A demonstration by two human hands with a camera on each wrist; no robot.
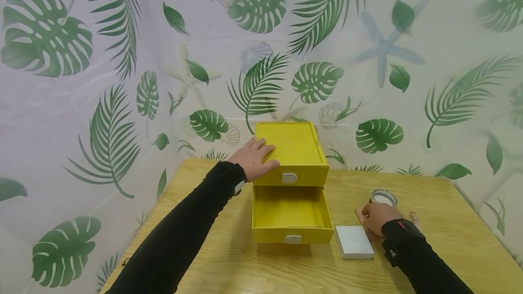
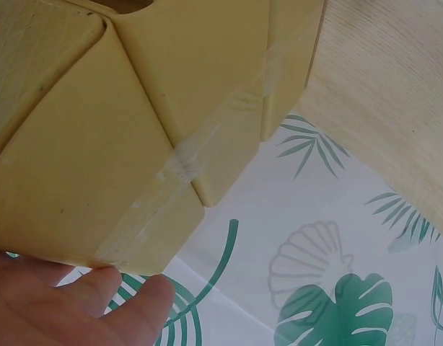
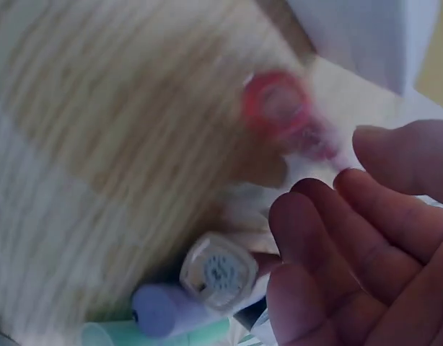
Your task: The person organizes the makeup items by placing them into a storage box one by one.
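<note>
A yellow two-drawer box (image 1: 290, 146) stands on the table, its lower drawer (image 1: 292, 235) pulled out and the upper one closed. My left hand (image 1: 254, 158) rests on the left edge of its top, fingers spread; in the left wrist view its fingertips (image 2: 160, 288) lie along the box's edge. To the right of the box, my right hand (image 1: 380, 217) is low over the table beside a flat white box (image 1: 354, 242). Between its thumb and index fingertip it pinches a small pink tube with a red round end (image 3: 278, 104), blurred in the right wrist view.
A round clear container (image 1: 384, 197) stands just beyond the right hand. By that hand lie a bottle with a clear squarish end (image 3: 220, 272), a purple tube (image 3: 167, 311) and a pale green tube (image 3: 106, 335). A leaf-patterned curtain (image 1: 261, 44) hangs behind the table (image 1: 441, 221).
</note>
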